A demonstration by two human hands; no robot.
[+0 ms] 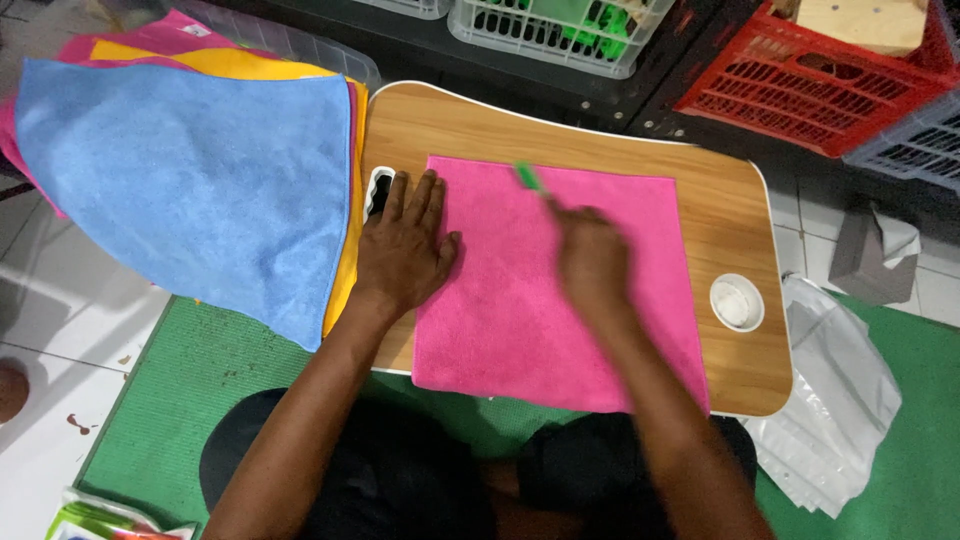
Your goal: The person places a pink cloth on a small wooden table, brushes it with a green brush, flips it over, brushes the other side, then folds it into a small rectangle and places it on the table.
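Note:
A pink cloth (510,320) lies flat and spread out on a small wooden lap table (730,215). My left hand (405,245) rests palm down with fingers apart on the cloth's left edge. My right hand (590,260) is blurred over the middle of the cloth and grips a thin green stick-like object (528,178) whose tip points toward the cloth's far edge.
A stack of cloths with a blue cloth (200,180) on top lies to the left, overlapping the table edge. A white cup recess (737,302) sits in the table's right side. Red crate (810,75) and white basket (560,25) stand behind. Grey plastic bags (840,390) lie on the green mat at right.

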